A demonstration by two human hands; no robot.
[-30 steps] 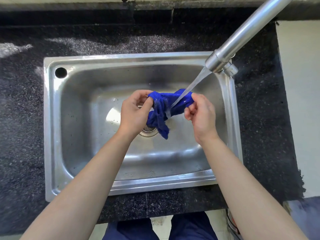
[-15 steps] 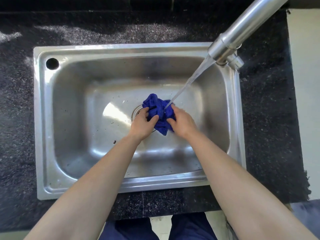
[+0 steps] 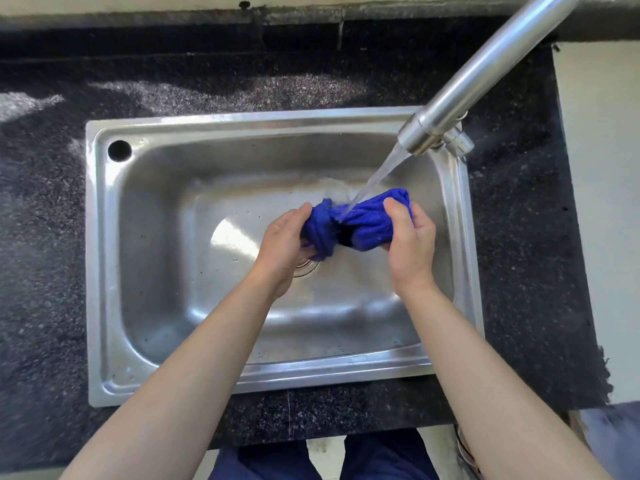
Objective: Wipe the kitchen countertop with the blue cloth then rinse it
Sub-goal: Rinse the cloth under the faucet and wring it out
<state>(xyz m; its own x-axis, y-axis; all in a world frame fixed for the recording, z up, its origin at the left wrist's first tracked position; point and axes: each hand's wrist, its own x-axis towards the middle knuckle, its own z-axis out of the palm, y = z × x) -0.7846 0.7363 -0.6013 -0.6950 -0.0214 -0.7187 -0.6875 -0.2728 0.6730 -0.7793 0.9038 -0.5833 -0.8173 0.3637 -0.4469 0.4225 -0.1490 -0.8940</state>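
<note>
The blue cloth point(image 3: 360, 223) is bunched and stretched between both hands above the steel sink point(image 3: 104, 271). My left hand point(image 3: 284, 244) grips its left end, over the drain. My right hand point(image 3: 410, 244) grips its right end, thumb on top. Water runs from the steel tap point(image 3: 460, 98) at the upper right and lands on the middle of the cloth. The black speckled countertop point(image 3: 41, 237) surrounds the sink.
An overflow hole point(image 3: 119, 150) sits in the sink's back left corner. The drain point(image 3: 304, 266) shows partly under my left hand. A pale wall or surface point(image 3: 602, 202) borders the counter on the right. Dark blue trousers point(image 3: 381, 455) show below the counter's front edge.
Half a second ago both hands pressed the cloth together low over the drain. Now they have lifted and pulled apart, stretching the cloth sideways under the stream.
</note>
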